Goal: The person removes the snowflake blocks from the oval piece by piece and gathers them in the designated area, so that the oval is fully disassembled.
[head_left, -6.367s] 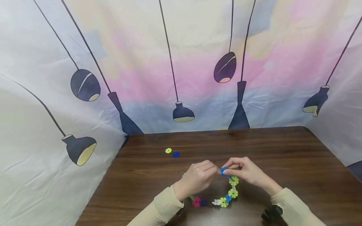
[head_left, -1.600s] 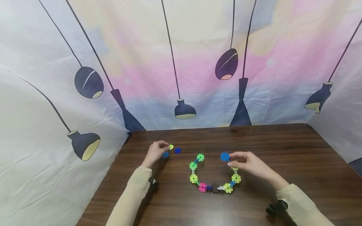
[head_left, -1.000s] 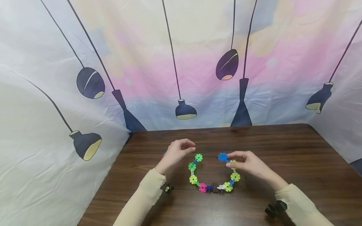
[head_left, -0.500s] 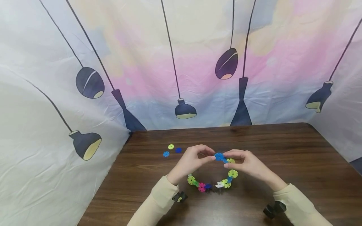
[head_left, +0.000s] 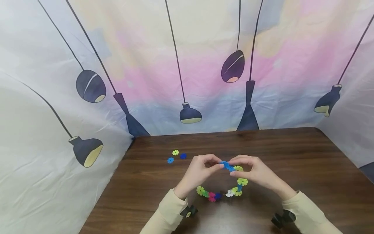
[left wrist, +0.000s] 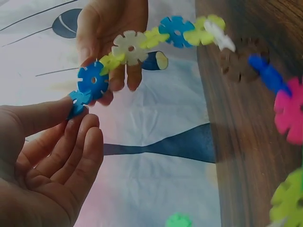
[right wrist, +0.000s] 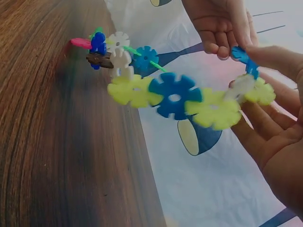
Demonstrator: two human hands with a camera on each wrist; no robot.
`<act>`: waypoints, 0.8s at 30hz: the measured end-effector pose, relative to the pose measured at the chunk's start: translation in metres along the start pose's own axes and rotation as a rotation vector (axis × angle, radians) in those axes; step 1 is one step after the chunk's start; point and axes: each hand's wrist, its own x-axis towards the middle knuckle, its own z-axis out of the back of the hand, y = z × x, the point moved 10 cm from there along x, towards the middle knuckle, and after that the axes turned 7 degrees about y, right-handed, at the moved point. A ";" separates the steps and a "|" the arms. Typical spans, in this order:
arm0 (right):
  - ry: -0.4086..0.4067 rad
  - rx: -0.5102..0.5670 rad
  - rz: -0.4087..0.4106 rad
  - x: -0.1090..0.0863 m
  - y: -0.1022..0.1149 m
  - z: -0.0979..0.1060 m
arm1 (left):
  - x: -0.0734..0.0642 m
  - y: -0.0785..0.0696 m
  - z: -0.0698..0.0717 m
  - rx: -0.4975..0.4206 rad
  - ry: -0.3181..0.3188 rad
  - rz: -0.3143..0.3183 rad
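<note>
A person's two hands have come together at one end of a chain of plastic snowflake discs (head_left: 242,182). About a second ago the left hand (head_left: 199,170) was apart from that end; now it pinches the last blue disc (left wrist: 77,105) between thumb and fingertips. The right hand (head_left: 260,172) is closed to a pinch too, thumb and fingers holding the next blue disc (left wrist: 93,79).

The end blue disc, which lay face-up in the head view, now looks tilted. Both hands bearing on this link suggests the joint between the two blue discs is being pressed or adjusted.

The chain curves through the lower centre of the head view, over a dark wood-grain surface (head_left: 140,185). Its far end is hidden behind the left hand there; in the left wrist view a green disc (left wrist: 179,221) shows at the bottom edge, well apart from the blue pair.

Left of centre, a loose yellow disc (head_left: 175,152), light blue disc (head_left: 170,160) and dark blue disc (head_left: 183,156) remain as they were, so none has been added during this last second.
</note>
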 end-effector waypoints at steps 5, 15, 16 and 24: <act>0.048 0.061 0.088 -0.001 0.007 -0.008 | -0.006 -0.001 -0.001 -0.028 0.002 0.012; 0.045 0.062 0.003 -0.004 -0.005 -0.002 | -0.012 0.002 0.039 -0.056 -0.163 0.054; 0.034 0.058 -0.017 -0.005 -0.008 0.001 | -0.015 0.002 0.052 -0.069 -0.210 0.063; -0.038 -0.028 -0.076 -0.005 -0.014 0.020 | -0.042 0.003 0.137 -0.125 -0.472 0.040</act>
